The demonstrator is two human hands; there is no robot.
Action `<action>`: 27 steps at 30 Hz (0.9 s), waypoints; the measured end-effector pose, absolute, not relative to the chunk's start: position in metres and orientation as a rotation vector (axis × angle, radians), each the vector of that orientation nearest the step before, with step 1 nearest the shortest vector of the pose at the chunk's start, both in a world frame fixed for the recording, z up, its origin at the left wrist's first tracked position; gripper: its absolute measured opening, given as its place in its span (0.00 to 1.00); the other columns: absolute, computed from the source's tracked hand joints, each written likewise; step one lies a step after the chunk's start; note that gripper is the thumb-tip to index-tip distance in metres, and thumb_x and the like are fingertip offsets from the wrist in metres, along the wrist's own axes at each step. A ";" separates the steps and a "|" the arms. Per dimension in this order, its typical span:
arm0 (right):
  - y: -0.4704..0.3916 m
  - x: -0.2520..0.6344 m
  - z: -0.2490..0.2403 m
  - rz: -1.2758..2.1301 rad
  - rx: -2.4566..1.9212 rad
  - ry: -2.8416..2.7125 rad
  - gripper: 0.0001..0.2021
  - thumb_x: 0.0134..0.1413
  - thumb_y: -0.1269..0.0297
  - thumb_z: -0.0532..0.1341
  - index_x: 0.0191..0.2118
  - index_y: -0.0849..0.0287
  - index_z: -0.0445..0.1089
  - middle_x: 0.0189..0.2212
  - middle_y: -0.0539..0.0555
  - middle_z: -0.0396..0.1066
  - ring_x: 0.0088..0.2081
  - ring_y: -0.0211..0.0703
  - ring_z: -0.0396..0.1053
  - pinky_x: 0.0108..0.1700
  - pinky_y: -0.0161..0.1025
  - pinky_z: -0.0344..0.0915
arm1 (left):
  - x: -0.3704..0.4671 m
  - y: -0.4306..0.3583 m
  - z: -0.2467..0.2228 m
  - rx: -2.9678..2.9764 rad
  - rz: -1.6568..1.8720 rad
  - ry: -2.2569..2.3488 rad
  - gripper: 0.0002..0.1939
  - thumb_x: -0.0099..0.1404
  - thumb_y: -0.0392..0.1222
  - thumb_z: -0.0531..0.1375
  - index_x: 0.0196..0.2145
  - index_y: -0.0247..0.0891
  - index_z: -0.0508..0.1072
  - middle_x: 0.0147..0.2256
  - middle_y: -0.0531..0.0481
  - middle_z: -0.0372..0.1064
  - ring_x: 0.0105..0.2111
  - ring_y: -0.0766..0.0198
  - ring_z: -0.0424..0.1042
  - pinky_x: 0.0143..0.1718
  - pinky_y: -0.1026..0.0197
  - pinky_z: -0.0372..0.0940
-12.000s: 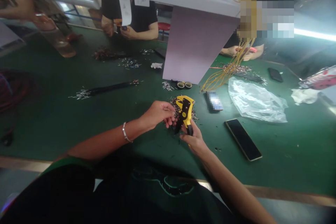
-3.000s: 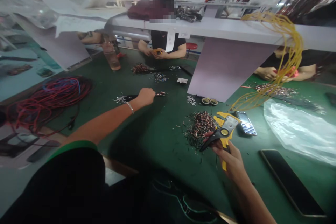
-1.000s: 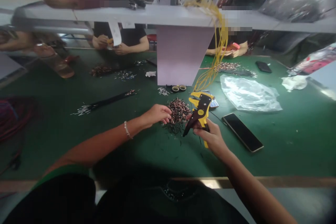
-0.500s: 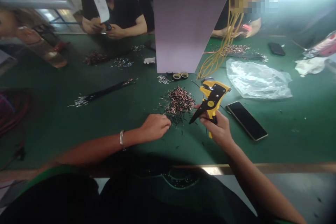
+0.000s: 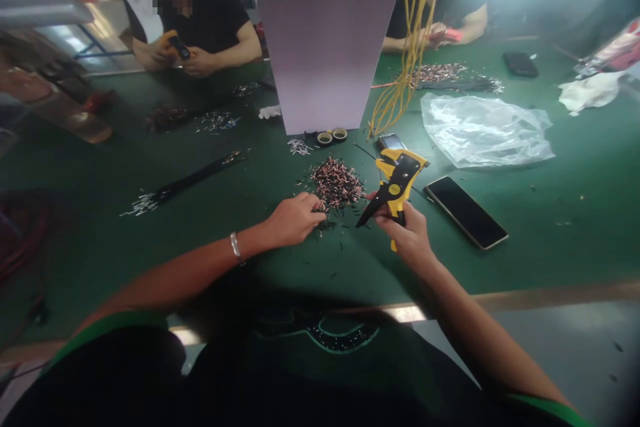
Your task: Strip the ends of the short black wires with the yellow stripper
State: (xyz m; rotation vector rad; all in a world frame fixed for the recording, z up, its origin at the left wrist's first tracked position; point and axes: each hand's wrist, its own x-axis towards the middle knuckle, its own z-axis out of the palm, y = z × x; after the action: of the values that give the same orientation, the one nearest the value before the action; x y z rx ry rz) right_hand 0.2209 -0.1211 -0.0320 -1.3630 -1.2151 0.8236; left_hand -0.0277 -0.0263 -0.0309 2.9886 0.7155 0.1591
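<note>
My right hand is wrapped round the handles of a yellow and black wire stripper, whose jaw end points up and away from me. Left of it lies a heap of short copper-coloured and black wire pieces. At the heap's near left edge is my left hand, a bracelet on its wrist. Its fingers are bent together among dark scraps; what they pinch, if anything, is too small to make out. A thin dark wire shows beside the stripper.
A phone lies right of the stripper, with a clear plastic bag behind it. Two tape rolls sit by the upright panel. A black wire bundle lies left. Yellow wires hang down. Two co-workers sit opposite.
My view has shifted slightly, so the table appears higher and further left. My left hand has moved further into the edge of the heap. The right hand still holds the wire stripper.
</note>
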 end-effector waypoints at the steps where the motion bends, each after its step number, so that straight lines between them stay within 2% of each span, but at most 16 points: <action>1: -0.121 0.221 -0.033 0.833 -1.367 -1.212 0.04 0.46 0.65 0.63 0.31 0.57 0.70 0.37 0.54 0.76 0.33 0.45 0.68 0.38 0.42 0.64 | -0.036 -0.022 -0.030 2.968 0.194 0.762 0.13 0.69 0.37 0.53 0.40 0.41 0.78 0.43 0.42 0.68 0.41 0.57 0.66 0.39 0.56 0.62; 4: -0.120 0.223 -0.036 0.842 -1.386 -1.205 0.06 0.47 0.66 0.63 0.34 0.58 0.72 0.30 0.51 0.73 0.32 0.44 0.66 0.37 0.42 0.63 | -0.060 -0.015 -0.030 2.885 0.311 0.920 0.13 0.70 0.37 0.52 0.40 0.38 0.77 0.40 0.43 0.70 0.39 0.59 0.67 0.43 0.55 0.64; 6: -0.119 0.224 -0.038 0.846 -1.402 -1.201 0.07 0.46 0.66 0.63 0.35 0.58 0.73 0.29 0.51 0.73 0.31 0.44 0.66 0.36 0.42 0.63 | -0.071 -0.020 -0.032 2.857 0.339 0.951 0.13 0.70 0.39 0.52 0.43 0.36 0.76 0.42 0.41 0.72 0.42 0.57 0.69 0.46 0.53 0.65; 8: -0.118 0.225 -0.040 0.860 -1.405 -1.199 0.08 0.46 0.67 0.62 0.35 0.58 0.73 0.32 0.52 0.74 0.31 0.44 0.66 0.36 0.42 0.63 | -0.074 -0.031 -0.036 2.858 0.321 0.894 0.15 0.71 0.41 0.52 0.49 0.35 0.74 0.49 0.39 0.71 0.50 0.54 0.68 0.52 0.50 0.64; 10: -0.118 0.226 -0.042 0.877 -1.379 -1.192 0.08 0.47 0.67 0.62 0.36 0.58 0.74 0.36 0.53 0.76 0.33 0.44 0.67 0.37 0.42 0.64 | -0.070 -0.046 -0.041 2.878 0.266 0.751 0.18 0.71 0.43 0.53 0.55 0.36 0.71 0.59 0.38 0.65 0.59 0.51 0.62 0.60 0.45 0.58; 12: -0.118 0.225 -0.044 0.885 -1.353 -1.182 0.08 0.47 0.67 0.63 0.36 0.58 0.73 0.38 0.54 0.76 0.34 0.45 0.68 0.38 0.42 0.64 | -0.060 -0.057 -0.045 2.893 0.182 0.598 0.22 0.71 0.47 0.54 0.59 0.37 0.67 0.63 0.38 0.59 0.65 0.46 0.54 0.63 0.40 0.52; 14: -0.118 0.225 -0.046 0.879 -1.354 -1.180 0.08 0.47 0.67 0.63 0.36 0.58 0.73 0.37 0.54 0.76 0.34 0.46 0.69 0.39 0.43 0.65 | -0.050 -0.060 -0.047 2.899 0.113 0.475 0.24 0.71 0.51 0.56 0.61 0.41 0.66 0.65 0.41 0.58 0.67 0.42 0.49 0.65 0.37 0.47; 17: -0.119 0.225 -0.046 0.865 -1.386 -1.196 0.08 0.46 0.67 0.62 0.36 0.58 0.73 0.30 0.52 0.73 0.34 0.47 0.69 0.39 0.43 0.65 | -0.048 -0.045 -0.048 2.923 0.106 0.459 0.21 0.70 0.48 0.57 0.59 0.45 0.68 0.64 0.43 0.60 0.68 0.42 0.48 0.65 0.34 0.44; 22: -0.120 0.227 -0.047 0.812 -1.403 -1.217 0.06 0.46 0.66 0.63 0.33 0.58 0.72 0.26 0.50 0.71 0.33 0.46 0.70 0.37 0.42 0.66 | -0.079 -0.013 -0.044 2.924 0.220 0.790 0.19 0.71 0.44 0.55 0.57 0.38 0.71 0.64 0.36 0.58 0.67 0.42 0.50 0.64 0.35 0.49; 27: -0.119 0.227 -0.053 0.800 -1.407 -1.253 0.05 0.47 0.65 0.63 0.33 0.57 0.72 0.27 0.51 0.73 0.32 0.46 0.70 0.36 0.41 0.67 | -0.098 -0.031 -0.050 2.871 0.199 0.791 0.22 0.72 0.47 0.53 0.61 0.39 0.66 0.68 0.38 0.49 0.68 0.45 0.48 0.65 0.39 0.50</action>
State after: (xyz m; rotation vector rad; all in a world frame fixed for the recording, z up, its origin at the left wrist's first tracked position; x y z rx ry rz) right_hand 0.2269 -0.1192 -0.0526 -1.4070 -1.2532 0.8005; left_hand -0.0977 -0.0306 -0.0496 2.8709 0.7907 0.1989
